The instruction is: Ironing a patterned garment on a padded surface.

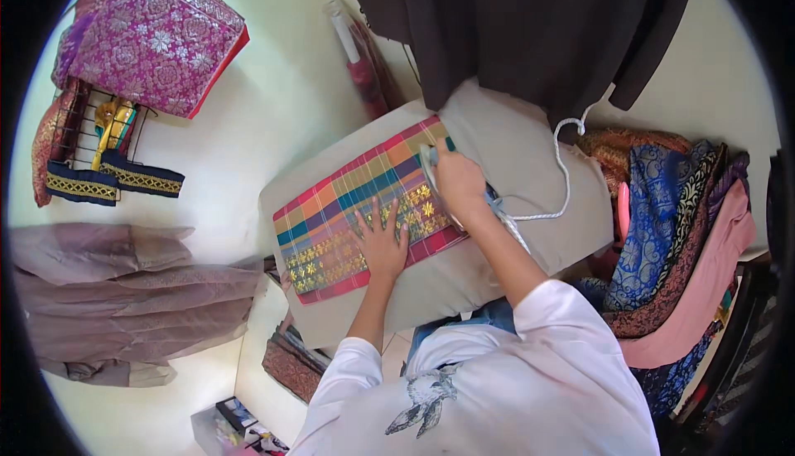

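Observation:
A folded plaid cloth (331,199) with gold floral motifs lies flat across a padded, beige-covered ironing board (530,257). My left hand (382,242) rests on its lower middle, palm down with fingers spread. At the cloth's right end, my right hand (458,181) is wrapped round the handle of a clothes iron (428,162). The iron stands on the cloth; my hand and forearm hide much of it. Its pale cord (542,216) runs right over the board and loops upward near the dark jacket.
A dark jacket (530,33) hangs over the board's far edge. Patterned fabrics (654,224) are piled at the right. On the left wall hang a magenta brocade cloth (157,42), a wire rack (83,137) and a sheer brown garment (141,307). Rolled material (364,67) leans behind the board.

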Motion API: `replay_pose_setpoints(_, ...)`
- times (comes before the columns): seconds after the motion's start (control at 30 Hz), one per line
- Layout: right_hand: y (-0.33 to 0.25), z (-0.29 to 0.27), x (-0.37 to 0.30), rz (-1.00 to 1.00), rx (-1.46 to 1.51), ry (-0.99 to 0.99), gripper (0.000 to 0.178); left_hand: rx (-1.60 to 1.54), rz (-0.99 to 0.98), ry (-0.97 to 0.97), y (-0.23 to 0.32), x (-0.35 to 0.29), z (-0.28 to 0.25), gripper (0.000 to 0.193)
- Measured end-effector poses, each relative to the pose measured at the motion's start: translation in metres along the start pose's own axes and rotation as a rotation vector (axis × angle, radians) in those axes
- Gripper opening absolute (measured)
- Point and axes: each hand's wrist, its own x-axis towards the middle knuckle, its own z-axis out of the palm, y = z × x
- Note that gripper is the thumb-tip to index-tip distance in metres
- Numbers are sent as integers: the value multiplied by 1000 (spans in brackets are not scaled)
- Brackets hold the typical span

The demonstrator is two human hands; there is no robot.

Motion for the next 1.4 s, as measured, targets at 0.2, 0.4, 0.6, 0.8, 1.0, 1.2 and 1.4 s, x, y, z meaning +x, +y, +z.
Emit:
replay_pose_setpoints(0.2, 8, -3, 1, 26, 20, 43, 34, -23, -1, 9, 5, 2, -3, 51)
replay_pose_setpoints(0.4, 21, 12, 11, 6, 94, 69, 43, 14, -28, -82, 9, 0, -4, 55)
replay_pose_setpoints(0.6, 15, -8, -28, -168, 82, -62, 41, -150, -118, 151, -4, -6, 16, 70)
replay_pose_setpoints(0.8, -17, -9, -29, -299, 86, -98, 42, -151, -108, -9, -14, -1, 6, 78)
replay_pose_setpoints(1.0, -63, 47, -31, -263, 68, -48, 40, -269, -59, -190, -48, -26, -26, 68)
replay_pose_setpoints(1.2, -105, 79, -1, -251, 8, 100, 38, -75, -73, -7, -92, -74, -14, 57)
replay_pose_setpoints(1.4, -111, 83, -3, -77, -27, 99, 41, -420, -35, -39, -138, -67, -18, 54)
